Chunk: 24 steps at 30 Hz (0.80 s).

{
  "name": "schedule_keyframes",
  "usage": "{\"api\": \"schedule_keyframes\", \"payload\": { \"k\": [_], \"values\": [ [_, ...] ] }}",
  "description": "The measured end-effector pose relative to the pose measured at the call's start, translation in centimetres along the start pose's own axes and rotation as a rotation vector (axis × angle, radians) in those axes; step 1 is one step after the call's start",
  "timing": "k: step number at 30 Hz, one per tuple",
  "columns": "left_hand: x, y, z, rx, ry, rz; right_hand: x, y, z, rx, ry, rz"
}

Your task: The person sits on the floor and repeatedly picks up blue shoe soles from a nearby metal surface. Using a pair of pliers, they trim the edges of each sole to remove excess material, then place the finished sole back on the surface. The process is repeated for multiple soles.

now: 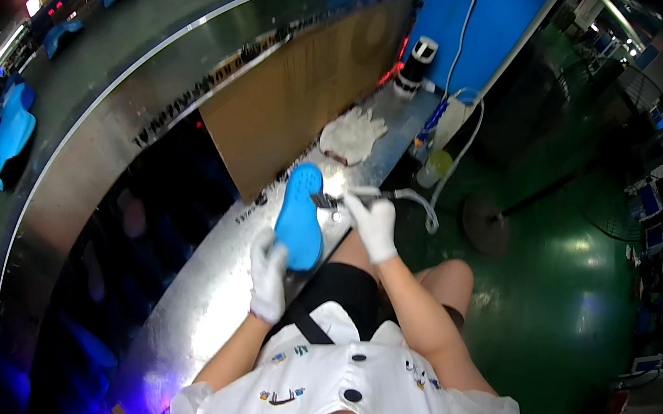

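A blue shoe insole [298,226] lies tilted over the metal bench, its far end dotted with small holes. My left hand [268,274], in a white glove, grips its near left edge. In my right hand [373,222], also gloved, is a slim tool [325,200] with a dark flat tip. The tip is beside the insole's right edge; whether it touches cannot be made out. A white cord or tube [419,199] hangs at the tool's right end.
A white glove [351,135] lies on the bench [201,287] beside a cardboard sheet [295,86]. Behind stand a black-and-white cylinder [416,64], a yellow-lidded container [435,166] and a blue panel [481,7]. Blue insoles [15,127] lie on a conveyor at far left.
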State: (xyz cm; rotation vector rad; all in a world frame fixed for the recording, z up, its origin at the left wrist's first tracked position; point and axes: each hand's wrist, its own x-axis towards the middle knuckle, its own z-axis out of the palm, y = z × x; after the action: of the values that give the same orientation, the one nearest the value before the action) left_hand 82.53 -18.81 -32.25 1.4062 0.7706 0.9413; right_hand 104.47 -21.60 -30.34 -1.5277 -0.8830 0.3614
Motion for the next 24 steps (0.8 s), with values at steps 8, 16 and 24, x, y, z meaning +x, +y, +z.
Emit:
{"api": "schedule_keyframes", "payload": {
  "k": [8, 16, 24],
  "values": [
    [5.2, -3.4, 2.1, -1.476, -0.449, -0.653, -0.4, -2.3, 4.7, -0.434, -0.158, -0.124],
    [3.2, 6.6, 5.5, -0.954, -0.004, -0.932, -1.8, -8.7, -2.0, -0.472, -0.05, -0.402],
    [1.1, 3.3, 5.0, -1.408, -0.363, -0.489, -2.2, -10.5, -1.3, -0.032, -0.067, -0.311]
  ]
}}
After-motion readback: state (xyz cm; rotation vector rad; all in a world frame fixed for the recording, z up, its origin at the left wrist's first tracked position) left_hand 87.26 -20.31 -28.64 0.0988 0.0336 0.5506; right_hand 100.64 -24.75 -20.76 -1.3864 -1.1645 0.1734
